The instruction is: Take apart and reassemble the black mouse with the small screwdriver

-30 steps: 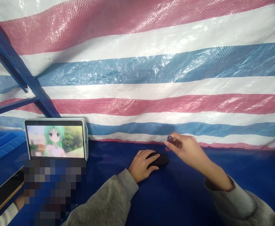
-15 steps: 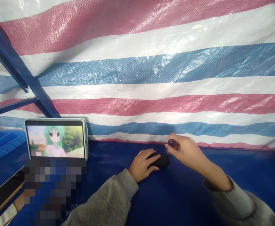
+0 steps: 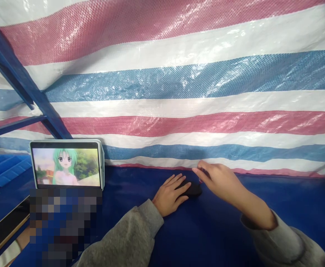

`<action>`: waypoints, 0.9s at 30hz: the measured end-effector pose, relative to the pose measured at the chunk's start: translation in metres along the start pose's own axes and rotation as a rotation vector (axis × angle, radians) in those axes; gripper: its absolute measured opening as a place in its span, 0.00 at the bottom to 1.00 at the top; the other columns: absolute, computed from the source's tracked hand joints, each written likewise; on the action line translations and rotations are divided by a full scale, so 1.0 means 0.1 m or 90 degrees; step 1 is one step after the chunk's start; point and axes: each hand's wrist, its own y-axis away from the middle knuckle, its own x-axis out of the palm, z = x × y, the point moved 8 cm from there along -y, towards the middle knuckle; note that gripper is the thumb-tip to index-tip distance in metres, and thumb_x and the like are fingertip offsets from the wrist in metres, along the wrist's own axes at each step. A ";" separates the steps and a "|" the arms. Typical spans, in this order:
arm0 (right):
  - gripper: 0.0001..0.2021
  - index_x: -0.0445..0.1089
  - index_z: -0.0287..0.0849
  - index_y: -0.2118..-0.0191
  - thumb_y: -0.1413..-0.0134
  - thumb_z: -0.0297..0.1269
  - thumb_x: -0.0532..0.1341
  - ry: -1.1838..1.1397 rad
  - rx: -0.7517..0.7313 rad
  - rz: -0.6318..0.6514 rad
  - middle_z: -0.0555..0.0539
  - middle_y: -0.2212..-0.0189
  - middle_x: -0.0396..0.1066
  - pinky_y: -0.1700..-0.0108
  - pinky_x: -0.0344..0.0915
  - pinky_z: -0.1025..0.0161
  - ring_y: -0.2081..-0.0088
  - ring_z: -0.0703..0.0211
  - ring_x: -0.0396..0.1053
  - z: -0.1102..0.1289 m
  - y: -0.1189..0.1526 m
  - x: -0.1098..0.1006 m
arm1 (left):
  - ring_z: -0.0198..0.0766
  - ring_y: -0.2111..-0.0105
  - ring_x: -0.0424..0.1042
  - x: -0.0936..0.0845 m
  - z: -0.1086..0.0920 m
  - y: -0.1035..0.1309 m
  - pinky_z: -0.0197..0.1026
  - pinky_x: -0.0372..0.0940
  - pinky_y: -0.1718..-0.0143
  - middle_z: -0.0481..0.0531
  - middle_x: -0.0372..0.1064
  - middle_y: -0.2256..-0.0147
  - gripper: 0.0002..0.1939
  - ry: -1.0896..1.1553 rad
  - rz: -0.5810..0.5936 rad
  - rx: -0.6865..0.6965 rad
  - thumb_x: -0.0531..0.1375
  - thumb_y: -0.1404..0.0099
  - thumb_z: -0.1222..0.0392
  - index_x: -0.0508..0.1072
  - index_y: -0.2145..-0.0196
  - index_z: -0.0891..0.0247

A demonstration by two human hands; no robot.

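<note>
My left hand [image 3: 170, 195] lies with spread fingers on a flat black object [image 3: 193, 189] on the dark blue table. Just right of it and slightly raised, my right hand [image 3: 212, 177] has its fingers curled round a purple-handled tool. The handle is now hidden behind the fingers and palm. A small reddish part [image 3: 200, 181] of the tool shows below the hand, at the black object's upper right edge.
A tablet [image 3: 66, 167] playing a cartoon stands at the left. A phone [image 3: 6, 226] is at the lower left, near part of another person's arm. Blue trays [image 3: 6, 168] lie behind it. A striped sheet [image 3: 162, 85] hangs behind the blue table [image 3: 195, 233].
My right hand has turned, and the dark purple handle seen between its fingers before is now hidden. The black object has shifted very slightly right. My left hand stays on it.
</note>
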 end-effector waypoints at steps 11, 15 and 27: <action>0.10 0.65 0.44 0.62 0.40 0.31 0.47 -0.013 -0.063 0.035 0.50 0.71 0.73 0.68 0.55 0.63 0.71 0.57 0.71 0.07 0.03 0.02 | 0.46 0.35 0.50 0.01 -0.01 0.01 0.56 0.52 0.36 0.56 0.54 0.37 0.23 0.004 0.011 0.002 0.52 0.28 0.56 0.58 0.37 0.57; 0.14 0.66 0.45 0.63 0.35 0.40 0.45 0.049 -0.025 0.040 0.49 0.77 0.72 0.72 0.51 0.63 0.74 0.55 0.71 0.02 0.01 0.03 | 0.45 0.35 0.48 0.00 -0.02 0.01 0.55 0.51 0.36 0.55 0.54 0.37 0.24 -0.007 0.011 0.010 0.53 0.28 0.55 0.58 0.37 0.58; 0.14 0.68 0.44 0.63 0.36 0.43 0.47 0.026 -0.015 0.025 0.48 0.77 0.73 0.71 0.56 0.62 0.73 0.55 0.71 -0.03 0.04 -0.01 | 0.41 0.38 0.58 -0.01 -0.03 0.02 0.50 0.56 0.37 0.56 0.62 0.41 0.21 0.023 -0.054 0.055 0.51 0.28 0.50 0.66 0.43 0.61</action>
